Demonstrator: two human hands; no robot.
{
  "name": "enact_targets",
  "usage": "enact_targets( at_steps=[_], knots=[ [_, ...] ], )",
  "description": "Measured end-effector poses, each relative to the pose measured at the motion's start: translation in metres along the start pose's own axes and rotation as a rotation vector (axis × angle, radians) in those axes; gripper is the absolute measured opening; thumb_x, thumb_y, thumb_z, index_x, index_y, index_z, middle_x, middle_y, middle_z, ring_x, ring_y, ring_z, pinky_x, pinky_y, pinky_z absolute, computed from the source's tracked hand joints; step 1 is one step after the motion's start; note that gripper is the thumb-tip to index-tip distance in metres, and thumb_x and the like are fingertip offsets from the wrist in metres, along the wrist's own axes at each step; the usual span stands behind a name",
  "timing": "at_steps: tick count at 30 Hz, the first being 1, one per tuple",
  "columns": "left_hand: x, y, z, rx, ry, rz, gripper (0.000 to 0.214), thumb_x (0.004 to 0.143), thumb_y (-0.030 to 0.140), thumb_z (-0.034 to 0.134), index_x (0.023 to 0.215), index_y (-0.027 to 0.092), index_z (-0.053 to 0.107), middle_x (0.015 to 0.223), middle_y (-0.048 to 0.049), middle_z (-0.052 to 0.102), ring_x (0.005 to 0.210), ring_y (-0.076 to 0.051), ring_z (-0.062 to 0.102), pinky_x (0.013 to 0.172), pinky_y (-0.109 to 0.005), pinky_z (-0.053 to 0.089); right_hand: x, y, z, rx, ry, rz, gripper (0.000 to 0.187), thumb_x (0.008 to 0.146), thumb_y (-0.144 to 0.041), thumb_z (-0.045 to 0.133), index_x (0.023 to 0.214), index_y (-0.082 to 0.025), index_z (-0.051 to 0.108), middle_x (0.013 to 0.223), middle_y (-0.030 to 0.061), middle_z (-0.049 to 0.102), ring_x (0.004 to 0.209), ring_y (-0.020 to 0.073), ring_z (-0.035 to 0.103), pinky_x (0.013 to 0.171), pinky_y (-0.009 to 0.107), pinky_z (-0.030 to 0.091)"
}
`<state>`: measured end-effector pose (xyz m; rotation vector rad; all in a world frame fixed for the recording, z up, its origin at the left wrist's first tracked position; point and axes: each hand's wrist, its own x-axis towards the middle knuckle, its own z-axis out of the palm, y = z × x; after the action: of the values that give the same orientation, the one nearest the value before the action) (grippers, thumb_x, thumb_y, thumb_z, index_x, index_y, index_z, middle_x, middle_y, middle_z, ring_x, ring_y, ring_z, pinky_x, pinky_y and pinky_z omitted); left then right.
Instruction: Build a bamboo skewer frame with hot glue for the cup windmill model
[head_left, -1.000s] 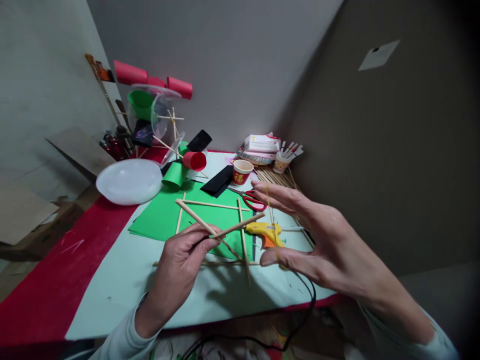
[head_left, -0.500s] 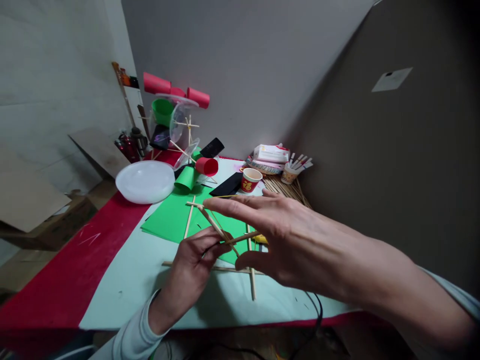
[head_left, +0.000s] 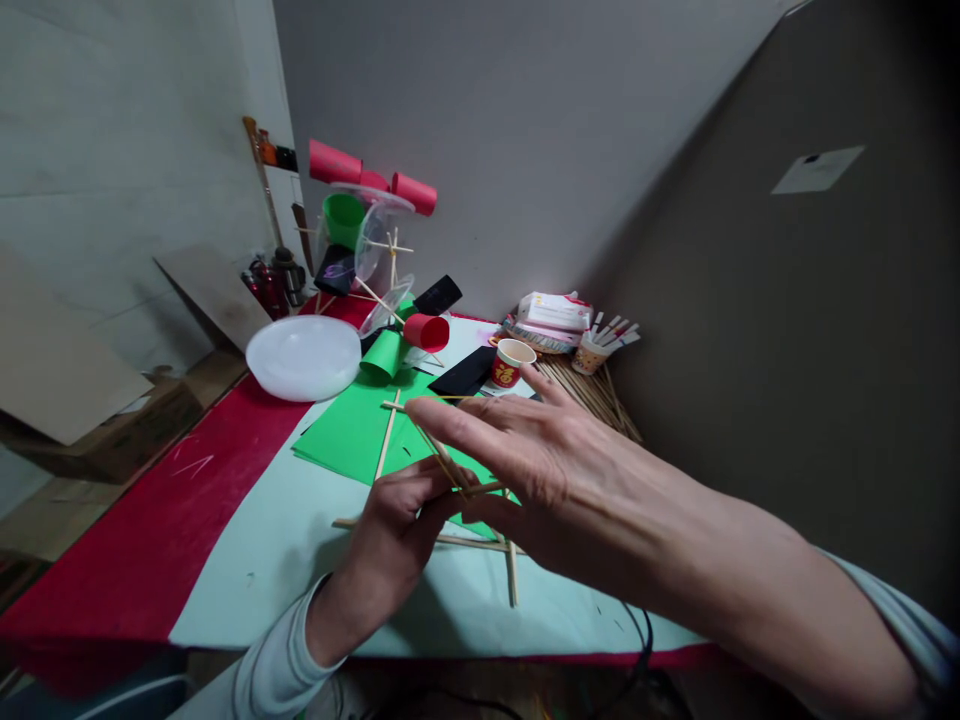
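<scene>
My left hand (head_left: 394,525) pinches crossed wooden sticks (head_left: 452,470) between thumb and fingers, just above the table. A thin yellow rubber band (head_left: 429,438) runs from that crossing up to my right hand (head_left: 559,465), stretched over its extended fingers. The right thumb sits close to the crossing, and the palm hides part of the sticks. Beneath both hands a frame of wooden sticks (head_left: 513,578) lies on the table, one stick crossing another at its right corner. Another crossed pair of sticks (head_left: 388,430) shows at the upper left, over the green paper (head_left: 337,440).
Behind the hands stand a red paper cup (head_left: 505,376), black paper (head_left: 461,371) and a cup of markers (head_left: 589,358). Bundled sticks (head_left: 622,405) lie at right. A white plastic lid (head_left: 304,360) and a stick model with red and green paper tubes (head_left: 384,357) are at back left.
The view has shifted, so the scene sits slightly farther right. My right hand has come closer to the left, its thumb now near the crossing. The left hand keeps its pinch.
</scene>
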<state>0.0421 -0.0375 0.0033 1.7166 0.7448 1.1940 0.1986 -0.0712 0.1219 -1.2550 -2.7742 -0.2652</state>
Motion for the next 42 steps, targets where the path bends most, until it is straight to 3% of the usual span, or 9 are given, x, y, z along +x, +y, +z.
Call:
enact_targets(
  at_steps=[8,18,23,26,30,33,37,40,42],
  knots=[
    [0.000,0.008,-0.002,0.006,0.004,-0.009,0.020,0.086,0.023,0.057,0.073,0.024,0.072,0.073,0.0049,0.075,0.074,-0.015,0.072,0.073,-0.023,0.059,0.003,0.004,-0.001,0.013,0.008,-0.040,0.054,0.096,-0.013,0.054,0.147,-0.024,0.041,0.116,0.0093,0.065,0.099,0.0227,0.062,0.100,0.047,0.045],
    [-0.004,-0.001,-0.005,0.008,-0.010,0.044,0.025,0.090,0.020,0.057,0.068,0.022,0.070,0.068,0.0032,0.068,0.065,-0.012,0.061,0.070,-0.022,0.056,0.010,-0.001,-0.010,0.061,-0.009,-0.088,0.033,0.095,-0.008,0.045,0.124,-0.022,0.049,0.091,0.0008,0.059,0.078,0.0171,0.054,0.095,0.043,0.045],
    [-0.002,-0.002,-0.002,-0.001,-0.016,0.048,0.026,0.089,0.021,0.058,0.065,0.020,0.069,0.070,0.0006,0.070,0.065,-0.013,0.062,0.063,-0.022,0.052,0.006,0.000,-0.012,0.094,-0.054,-0.100,0.055,0.081,0.004,0.039,0.132,-0.016,0.042,0.090,0.0021,0.068,0.081,0.0190,0.059,0.099,0.048,0.048],
    [0.002,0.002,0.000,-0.005,0.003,0.028,0.028,0.089,0.025,0.060,0.063,0.020,0.069,0.066,0.0003,0.069,0.065,-0.015,0.063,0.069,-0.025,0.057,0.000,0.002,-0.004,0.061,0.009,-0.097,0.061,0.084,0.002,0.039,0.142,-0.014,0.037,0.089,0.0025,0.072,0.082,0.0203,0.066,0.108,0.055,0.044],
    [0.003,0.005,-0.001,0.011,0.009,0.029,0.045,0.088,0.031,0.061,0.045,0.021,0.058,0.046,0.0018,0.051,0.058,-0.016,0.061,0.073,-0.028,0.059,-0.012,-0.002,0.019,-0.026,0.242,-0.095,0.060,0.089,0.000,0.040,0.148,-0.007,0.038,0.077,0.0022,0.073,0.080,0.0218,0.072,0.111,0.061,0.042],
    [0.000,0.003,-0.002,0.011,0.000,0.027,0.033,0.089,0.026,0.060,0.059,0.020,0.073,0.061,-0.0008,0.068,0.066,-0.016,0.067,0.076,-0.027,0.059,-0.024,-0.009,0.029,-0.042,0.377,-0.074,0.046,0.100,-0.004,0.035,0.144,-0.007,0.046,0.081,0.0037,0.077,0.084,0.0202,0.074,0.116,0.061,0.038],
    [-0.003,-0.001,0.000,-0.073,0.006,0.060,0.022,0.088,0.016,0.062,0.087,0.024,0.083,0.094,-0.0021,0.080,0.083,-0.015,0.073,0.079,-0.021,0.059,-0.043,-0.016,0.026,-0.020,0.323,-0.066,0.039,0.106,-0.008,0.034,0.138,-0.005,0.055,0.112,0.0113,0.078,0.112,0.0233,0.071,0.124,0.060,0.027],
    [-0.002,-0.001,0.000,-0.063,0.022,0.063,0.022,0.086,0.015,0.066,0.088,0.029,0.084,0.092,0.0013,0.081,0.084,-0.011,0.075,0.079,-0.014,0.057,-0.056,-0.019,0.023,-0.010,0.337,-0.050,0.037,0.103,-0.005,0.038,0.134,-0.004,0.059,0.125,0.0124,0.074,0.130,0.0261,0.061,0.129,0.058,0.017],
    [-0.002,-0.001,0.000,-0.030,0.045,0.054,0.024,0.084,0.013,0.069,0.088,0.031,0.084,0.089,0.0032,0.081,0.082,-0.009,0.075,0.078,-0.010,0.056,-0.065,-0.021,0.026,-0.006,0.441,-0.005,0.036,0.101,-0.006,0.044,0.133,-0.006,0.060,0.129,0.0117,0.073,0.133,0.0263,0.059,0.129,0.057,0.018]
  ],
)
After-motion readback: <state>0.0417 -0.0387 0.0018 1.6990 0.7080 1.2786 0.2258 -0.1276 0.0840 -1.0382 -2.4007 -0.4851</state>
